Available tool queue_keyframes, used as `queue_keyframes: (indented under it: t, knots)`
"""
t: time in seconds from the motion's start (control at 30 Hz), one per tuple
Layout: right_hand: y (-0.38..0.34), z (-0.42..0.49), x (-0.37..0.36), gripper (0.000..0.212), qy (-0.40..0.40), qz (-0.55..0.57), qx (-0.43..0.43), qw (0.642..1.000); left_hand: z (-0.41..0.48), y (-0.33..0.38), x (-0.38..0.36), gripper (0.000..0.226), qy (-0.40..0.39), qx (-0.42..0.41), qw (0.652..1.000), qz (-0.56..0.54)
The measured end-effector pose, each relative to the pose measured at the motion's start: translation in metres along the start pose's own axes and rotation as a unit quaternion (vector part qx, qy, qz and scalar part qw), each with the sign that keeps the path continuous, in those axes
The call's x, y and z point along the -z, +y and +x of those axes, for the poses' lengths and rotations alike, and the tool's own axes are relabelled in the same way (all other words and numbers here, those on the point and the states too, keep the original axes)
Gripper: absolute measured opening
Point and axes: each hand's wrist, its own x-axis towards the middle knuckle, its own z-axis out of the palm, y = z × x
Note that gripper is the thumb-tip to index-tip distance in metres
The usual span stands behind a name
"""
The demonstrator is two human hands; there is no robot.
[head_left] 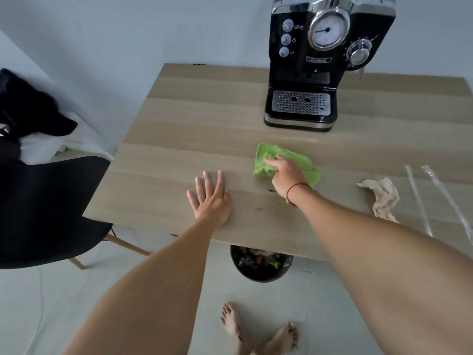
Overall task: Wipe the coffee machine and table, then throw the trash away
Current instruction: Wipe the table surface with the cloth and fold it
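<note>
A black coffee machine [325, 60] with a round gauge stands at the back of the light wooden table [184, 129]. In front of it my right hand [286, 175] grips a bunched green cloth [294, 160] against the tabletop. My left hand [211, 198] lies flat on the table near its front edge, fingers spread, holding nothing. Dark crumbs [258, 208] speckle the wood between my hands. A crumpled beige tissue [384, 198] and two clear plastic straw wrappers [419, 201] lie at the right.
A black trash bin [261, 265] with rubbish in it stands on the floor under the table's front edge. A black chair [48, 208] sits at the left, with dark and white fabric [30, 119] behind it. My bare feet [258, 329] stand on the pale floor.
</note>
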Motion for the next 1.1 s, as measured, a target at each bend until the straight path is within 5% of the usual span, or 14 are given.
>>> queue_keyframes:
  t: [0.2, 0.4, 0.63, 0.77, 0.9, 1.1]
  knots:
    - [-0.035, -0.031, -0.04, 0.059, -0.112, -0.133, 0.124, 0.977, -0.005, -0.016, 0.003, 0.057, 0.05, -0.034, 0.997, -0.056]
    - [-0.014, -0.08, -0.023, 0.049, -0.127, -0.067, 0.142, 0.979, -0.021, -0.021, 0.002, 0.054, 0.005, -0.013, 1.0, -0.017]
    - [-0.001, -0.058, 0.024, 0.056, 0.071, 0.024, 0.101, 0.992, -0.026, -0.016, -0.003, 0.056, -0.034, 0.016, 0.999, -0.021]
    - [0.023, -0.045, 0.02, 0.07, 0.045, -0.007, 0.002, 0.999, -0.024, -0.019, -0.005, 0.06, -0.041, 0.006, 0.999, -0.001]
    - [0.03, -0.053, -0.011, 0.05, 0.022, -0.101, -0.005, 0.995, -0.025, -0.02, -0.003, 0.059, -0.048, -0.002, 0.999, 0.007]
    - [0.022, -0.085, -0.038, 0.063, 0.052, -0.096, 0.044, 0.993, -0.028, -0.018, -0.003, 0.058, -0.045, -0.001, 0.999, 0.009]
